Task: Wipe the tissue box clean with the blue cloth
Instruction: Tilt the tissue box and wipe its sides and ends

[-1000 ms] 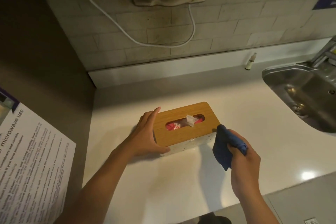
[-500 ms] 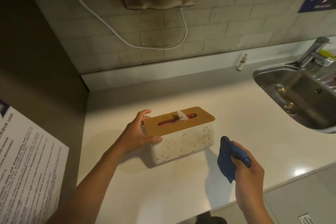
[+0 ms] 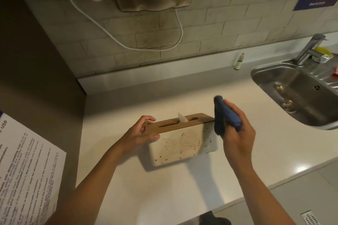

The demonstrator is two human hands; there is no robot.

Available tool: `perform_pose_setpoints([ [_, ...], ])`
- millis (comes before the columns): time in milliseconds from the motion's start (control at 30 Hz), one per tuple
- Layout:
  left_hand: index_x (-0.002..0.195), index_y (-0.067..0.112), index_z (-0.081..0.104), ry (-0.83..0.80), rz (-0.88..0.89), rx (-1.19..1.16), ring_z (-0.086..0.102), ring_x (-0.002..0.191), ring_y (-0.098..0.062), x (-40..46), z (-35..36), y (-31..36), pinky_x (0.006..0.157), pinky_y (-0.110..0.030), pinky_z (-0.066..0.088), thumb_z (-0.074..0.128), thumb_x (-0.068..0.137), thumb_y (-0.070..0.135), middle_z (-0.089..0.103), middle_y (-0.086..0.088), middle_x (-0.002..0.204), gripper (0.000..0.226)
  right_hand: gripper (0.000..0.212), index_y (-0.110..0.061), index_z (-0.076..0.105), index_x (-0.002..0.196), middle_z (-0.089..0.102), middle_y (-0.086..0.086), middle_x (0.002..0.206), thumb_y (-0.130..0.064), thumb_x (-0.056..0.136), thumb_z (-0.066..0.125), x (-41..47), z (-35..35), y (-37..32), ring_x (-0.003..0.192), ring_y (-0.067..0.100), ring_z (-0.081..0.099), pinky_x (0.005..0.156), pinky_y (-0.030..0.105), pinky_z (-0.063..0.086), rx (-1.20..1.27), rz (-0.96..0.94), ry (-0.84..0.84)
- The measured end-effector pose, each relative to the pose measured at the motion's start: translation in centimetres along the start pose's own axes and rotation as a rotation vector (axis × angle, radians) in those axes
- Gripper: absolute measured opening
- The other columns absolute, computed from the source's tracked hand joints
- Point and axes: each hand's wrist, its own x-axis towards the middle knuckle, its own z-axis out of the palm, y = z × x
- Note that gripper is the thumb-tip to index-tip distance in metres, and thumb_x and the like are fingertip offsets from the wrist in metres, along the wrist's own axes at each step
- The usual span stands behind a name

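The tissue box (image 3: 179, 145) is white with a wooden lid and a tissue poking out of the slot. Brown specks cover its near side, which is tipped toward me. My left hand (image 3: 140, 134) grips the box's left end, thumb on the front and fingers over the lid. A bunched blue cloth (image 3: 224, 117) is gripped in my right hand (image 3: 237, 133) and pressed against the box's right end, at the lid's corner.
The box stands on a white counter (image 3: 146, 188). A steel sink (image 3: 301, 93) with a tap lies at the right, a small bottle (image 3: 238, 62) stands by the back wall. A printed notice (image 3: 27, 170) hangs at the left, and a cable loops under a wall-mounted unit.
The box has been tipped so its speckled side faces me. My right hand moved up and left with the cloth, from beside the box to its right end.
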Motion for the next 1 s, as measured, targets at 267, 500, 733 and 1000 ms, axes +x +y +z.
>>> perform_pose_setpoints([
  [267,0.128,0.039,0.056,0.005,0.007,-0.039,0.065,0.115,-0.019,-1.0,0.7,0.7,0.093,-0.04,0.05,0.077,0.067,0.08,0.068,0.008,0.12,0.077,0.042,-0.024,0.067,0.119,0.066,-0.015,0.111,0.002,0.092,0.048,6.1,5.5,1.0,0.103,-0.004,0.059,0.088,0.011,0.047,-0.278,-0.057,-0.381],
  [500,0.157,0.052,0.013,0.211,0.323,0.579,0.021,0.144,0.013,-3.4,2.4,-0.2,0.11,-0.026,0.036,0.079,0.054,0.087,0.014,0.039,0.159,0.127,0.046,-0.026,0.067,0.12,0.065,-0.018,0.113,0.003,0.088,0.052,6.7,5.9,2.6,0.1,-0.004,0.057,0.086,0.003,0.042,-0.38,-0.093,-0.401],
  [733,0.158,0.028,0.022,0.327,0.506,0.874,0.022,0.146,0.001,-3.6,3.7,-1.0,0.115,-0.028,0.039,0.084,0.063,0.066,0.026,0.012,0.161,0.12,0.044,-0.025,0.066,0.119,0.066,-0.011,0.108,0.002,0.09,0.048,7.3,6.0,2.3,0.094,0.0,0.059,0.075,0.003,0.044,-0.363,-0.054,-0.373],
  [1000,0.151,0.038,0.025,0.322,0.414,0.808,0.036,0.129,0.002,-3.1,3.1,-0.2,0.097,-0.017,0.044,0.089,0.056,0.063,0.03,0.017,0.15,0.117,0.039,-0.014,0.058,0.131,0.066,-0.004,0.119,-0.001,0.095,0.049,4.4,2.3,-1.7,0.106,0.004,0.062,0.088,0.018,0.051,-0.102,-0.211,-0.057],
])
